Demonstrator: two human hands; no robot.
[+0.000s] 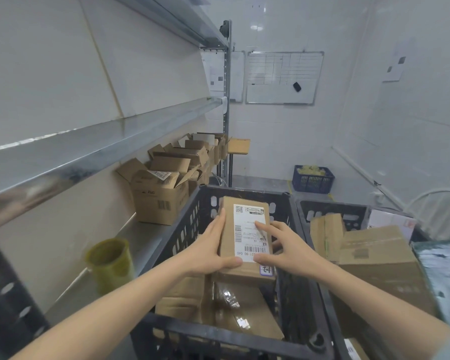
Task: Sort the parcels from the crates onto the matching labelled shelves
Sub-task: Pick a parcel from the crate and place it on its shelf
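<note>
A flat brown parcel (229,229) with a white shipping label and a small sticker marked "1-2" is held above the black crate (190,224) in front of me. My left hand (213,248) grips its left edge, thumb curled over the near end. My right hand (283,245) holds its right side, thumb on the near end and forefinger lying on the label. More brown parcels (218,307) lie in the crate under it. A second black crate (330,211) on the right holds larger boxes (374,250).
A metal shelf unit (94,149) runs along the left. On its lower shelf stand several open cardboard boxes (161,196) and a yellow-green plastic cup (112,263). A blue basket (312,179) sits on the floor by the far wall, beneath a whiteboard (283,76).
</note>
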